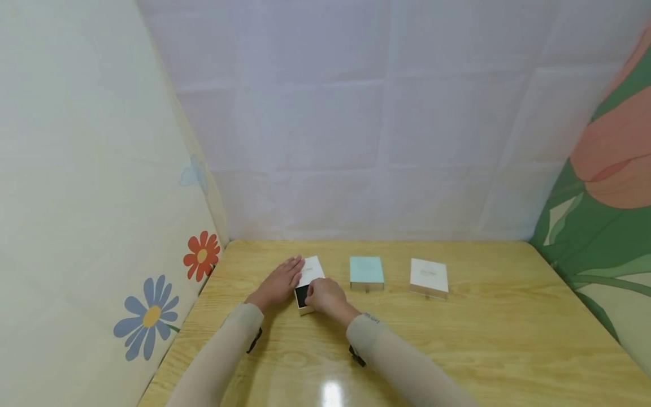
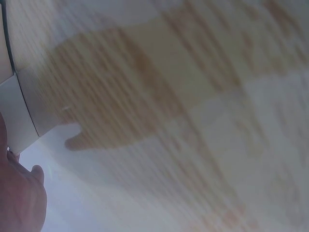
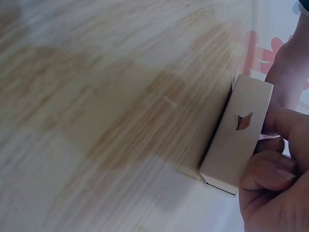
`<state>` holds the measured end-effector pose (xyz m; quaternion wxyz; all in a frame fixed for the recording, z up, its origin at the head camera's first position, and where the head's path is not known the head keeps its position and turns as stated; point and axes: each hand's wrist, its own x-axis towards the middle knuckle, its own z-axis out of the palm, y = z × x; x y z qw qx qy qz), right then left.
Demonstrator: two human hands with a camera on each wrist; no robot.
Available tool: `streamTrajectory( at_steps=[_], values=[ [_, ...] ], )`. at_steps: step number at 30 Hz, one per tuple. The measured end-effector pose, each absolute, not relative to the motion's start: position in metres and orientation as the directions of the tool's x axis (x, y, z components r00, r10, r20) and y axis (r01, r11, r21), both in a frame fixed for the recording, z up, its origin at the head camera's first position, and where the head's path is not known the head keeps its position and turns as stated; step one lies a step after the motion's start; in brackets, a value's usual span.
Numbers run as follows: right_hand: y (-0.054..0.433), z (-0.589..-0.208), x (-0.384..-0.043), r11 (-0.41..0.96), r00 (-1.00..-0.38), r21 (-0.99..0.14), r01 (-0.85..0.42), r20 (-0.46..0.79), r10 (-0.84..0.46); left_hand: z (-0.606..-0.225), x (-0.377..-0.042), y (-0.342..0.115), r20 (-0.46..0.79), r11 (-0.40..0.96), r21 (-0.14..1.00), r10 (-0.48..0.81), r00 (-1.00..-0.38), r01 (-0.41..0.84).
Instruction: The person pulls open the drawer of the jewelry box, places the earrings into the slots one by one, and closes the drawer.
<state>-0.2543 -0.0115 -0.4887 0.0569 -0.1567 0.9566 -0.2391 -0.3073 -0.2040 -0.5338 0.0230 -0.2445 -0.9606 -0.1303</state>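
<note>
A small white slide-out box [image 1: 312, 267] lies at the left of the table, its drawer [image 1: 307, 311] pulled partway toward me and black inside. Along the cover's left side my left hand [image 1: 280, 281] rests with fingers stretched out. My right hand [image 1: 327, 296] is over the drawer, its fingers curled and the fingertips hidden at the black inside. In the right wrist view the pale drawer front [image 3: 239, 133] shows a small notch, with the curled right hand [image 3: 277, 188] beside it. Whether those fingers pinch anything cannot be seen.
To the right of the open box stand a mint-topped box [image 1: 367, 269] and, farther right, another white box [image 1: 429, 276]. All sit on a wood-grain table [image 1: 483, 339]. A white cloth [image 1: 381, 141] hangs behind, with flower-printed cloths at both sides.
</note>
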Motion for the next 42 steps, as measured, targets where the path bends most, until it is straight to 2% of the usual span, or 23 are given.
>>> streamTrajectory(
  at_steps=[15, 26, 42],
  values=[
    [-0.013, -0.487, -0.254, 0.844, -0.944, -0.455, -0.284, -0.023, -0.33, -0.522, -0.302, -0.201, 0.097, 0.851, 0.233, 0.461, -0.882, 0.471],
    [-0.016, -0.493, -0.253, 0.849, -0.948, -0.443, -0.289, 0.011, -0.317, -0.524, -0.3, -0.201, 0.147, 0.823, 0.259, 0.485, -0.862, 0.506],
    [-0.01, -0.492, -0.247, 0.802, -0.954, -0.54, -0.256, 0.009, -0.299, -0.52, -0.297, -0.201, 0.096, 0.841, 0.249, 0.472, -0.876, 0.48]
  ],
)
